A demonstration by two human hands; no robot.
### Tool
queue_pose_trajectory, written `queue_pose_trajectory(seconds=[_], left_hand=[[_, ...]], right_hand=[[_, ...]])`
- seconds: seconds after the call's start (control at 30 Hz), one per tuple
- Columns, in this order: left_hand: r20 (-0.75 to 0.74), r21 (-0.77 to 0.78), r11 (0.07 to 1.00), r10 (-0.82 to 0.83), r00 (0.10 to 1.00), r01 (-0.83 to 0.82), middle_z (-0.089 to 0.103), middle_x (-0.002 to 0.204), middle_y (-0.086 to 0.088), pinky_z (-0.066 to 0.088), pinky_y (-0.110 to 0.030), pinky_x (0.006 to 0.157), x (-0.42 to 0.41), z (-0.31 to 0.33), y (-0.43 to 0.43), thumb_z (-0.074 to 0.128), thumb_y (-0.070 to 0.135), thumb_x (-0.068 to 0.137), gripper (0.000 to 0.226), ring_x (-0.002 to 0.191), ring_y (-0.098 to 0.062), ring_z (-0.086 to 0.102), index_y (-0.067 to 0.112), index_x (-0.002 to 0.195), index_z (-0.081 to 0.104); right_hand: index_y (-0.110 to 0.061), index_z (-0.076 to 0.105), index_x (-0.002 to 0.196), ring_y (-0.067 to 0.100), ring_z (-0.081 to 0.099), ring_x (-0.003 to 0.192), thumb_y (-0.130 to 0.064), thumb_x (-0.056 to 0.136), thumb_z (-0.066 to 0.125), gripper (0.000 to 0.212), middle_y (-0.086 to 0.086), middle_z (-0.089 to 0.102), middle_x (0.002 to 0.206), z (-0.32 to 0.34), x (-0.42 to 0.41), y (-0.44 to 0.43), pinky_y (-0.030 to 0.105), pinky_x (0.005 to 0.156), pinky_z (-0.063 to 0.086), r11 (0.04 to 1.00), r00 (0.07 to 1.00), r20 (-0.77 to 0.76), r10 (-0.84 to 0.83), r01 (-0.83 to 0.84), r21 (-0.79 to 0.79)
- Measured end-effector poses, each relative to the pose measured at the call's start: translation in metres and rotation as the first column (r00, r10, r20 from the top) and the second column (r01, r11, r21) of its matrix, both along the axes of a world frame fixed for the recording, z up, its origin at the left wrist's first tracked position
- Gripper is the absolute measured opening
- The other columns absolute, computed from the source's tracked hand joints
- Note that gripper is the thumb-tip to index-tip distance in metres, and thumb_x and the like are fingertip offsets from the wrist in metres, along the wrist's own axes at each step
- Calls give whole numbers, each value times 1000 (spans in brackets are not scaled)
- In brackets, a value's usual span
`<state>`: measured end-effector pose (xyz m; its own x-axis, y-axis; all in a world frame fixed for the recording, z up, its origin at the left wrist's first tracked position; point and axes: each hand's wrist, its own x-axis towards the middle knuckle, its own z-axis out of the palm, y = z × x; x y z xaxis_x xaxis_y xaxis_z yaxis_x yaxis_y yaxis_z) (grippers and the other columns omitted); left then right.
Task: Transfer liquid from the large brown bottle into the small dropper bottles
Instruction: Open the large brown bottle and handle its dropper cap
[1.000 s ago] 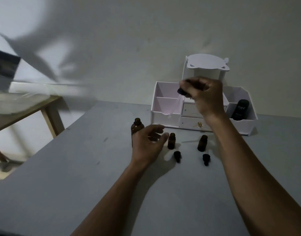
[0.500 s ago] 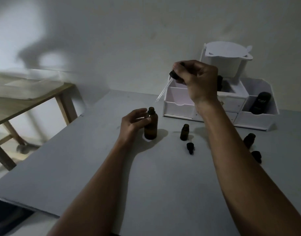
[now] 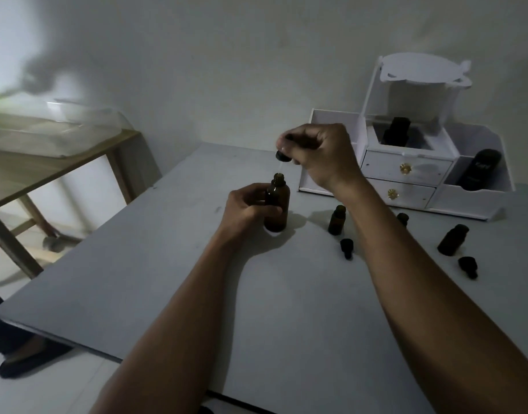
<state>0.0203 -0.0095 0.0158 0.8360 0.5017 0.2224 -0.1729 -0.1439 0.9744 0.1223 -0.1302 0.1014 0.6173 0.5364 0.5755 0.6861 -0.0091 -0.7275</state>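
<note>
The large brown bottle (image 3: 277, 209) stands open and upright on the grey table (image 3: 167, 279). My left hand (image 3: 248, 209) grips its body from the left. Directly above its mouth my right hand (image 3: 319, 156) pinches the black bulb of a glass dropper (image 3: 282, 158), whose thin tube points down at the neck. To the right stand open small dropper bottles: one (image 3: 336, 220) near my right forearm, another (image 3: 452, 239) farther right. Their black dropper caps (image 3: 346, 248) (image 3: 468, 266) lie beside them.
A white drawer organiser (image 3: 406, 171) stands at the table's back right, holding dark bottles (image 3: 481, 170). A small dark bottle top (image 3: 402, 219) shows behind my right forearm. A wooden side table (image 3: 47, 162) with a clear tray stands to the left. A shoe is on the floor at lower left.
My left hand has closed round the large bottle. My right hand has brought the dropper down and upright over the bottle's mouth. The camera has turned left.
</note>
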Motion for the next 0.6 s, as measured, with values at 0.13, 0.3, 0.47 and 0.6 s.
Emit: queue_pose_trajectory(seconds=[0.13,0.3,0.47,0.6], left_hand=[[6,13,1000,6,1000,-6,72,86,-5,52,-13,63,-1,0,0,70,-14,75,37,68,-1,68,5,106,73],[-10,46,999,3,1000,-3,72,91,-4,52,-12,62,-1,-1,2,72,-9,76,37,70,1,69,7,109,73],[-6,27,1000,10,1000,-9,72,88,-5,52,-13,60,-2,-1,0,72,-9,73,34,69,-2,68,11,100,74],[-20,37,999,15,1000,-14,72,91,-5,51,-12,61,-1,-1,0,72,-7,75,35,74,-5,69,10,105,73]], right_hand=[[-9,79,93,0,71,72,-15,83,77,11,-1,76,84,-19,3,6,13,69,54,994,1000,-21,-11,8,-105],[-12,79,91,-6,68,71,-17,82,79,10,-8,72,79,-28,5,9,7,70,52,992,999,-30,-40,36,-122],[-8,79,87,-3,66,66,-13,83,77,7,0,74,79,-28,4,13,4,61,48,992,998,3,-71,70,-104],[-7,79,86,-3,66,66,-13,83,78,7,2,74,79,-28,2,14,3,63,48,992,996,10,-89,89,-90]])
